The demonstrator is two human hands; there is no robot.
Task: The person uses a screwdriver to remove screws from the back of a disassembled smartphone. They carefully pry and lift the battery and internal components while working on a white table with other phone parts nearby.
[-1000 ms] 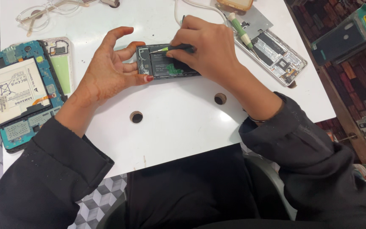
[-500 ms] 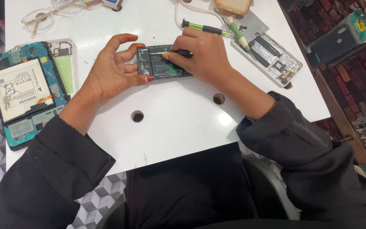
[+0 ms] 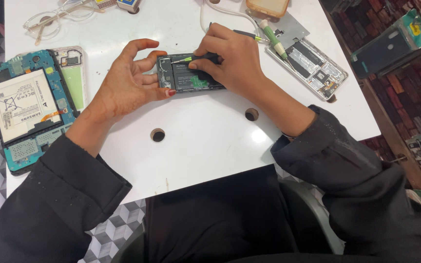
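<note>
The opened phone [image 3: 188, 74] lies flat near the far middle of the white table [image 3: 210, 141], its long axis running left to right between both hands; the left hand [image 3: 127, 85], fingers spread, steadies its left end; the right hand [image 3: 232, 63], nearer its centre, pinches a small screwdriver [image 3: 196, 58] whose tip points left over the phone's upper edge.

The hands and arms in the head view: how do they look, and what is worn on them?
Both arms wear long, loose black sleeves with wide cuffs. The left hand has red polish on a nail and a faint darker pattern on its back. A thin bangle shows at the wrist of the right hand.
</note>
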